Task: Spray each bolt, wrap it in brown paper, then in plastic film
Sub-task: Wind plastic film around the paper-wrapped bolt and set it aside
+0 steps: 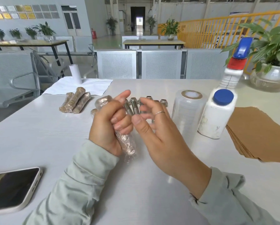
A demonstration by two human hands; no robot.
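My left hand [108, 125] grips the film-wrapped bolt [127, 143] above the table [55, 135]; my right hand [158, 127] hovers relaxed, holding nothing. The loose film tail could unravel if left unpressed.

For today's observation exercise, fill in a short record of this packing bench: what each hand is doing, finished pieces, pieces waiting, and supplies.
left hand: grips a film-wrapped bolt
right hand: open, fingers relaxed, holding nothing
finished: wrapped bolts piled at the table's far left
waiting: bare bolts in a row behind the hands
supplies: plastic film roll, spray bottle, white jar, brown paper sheets
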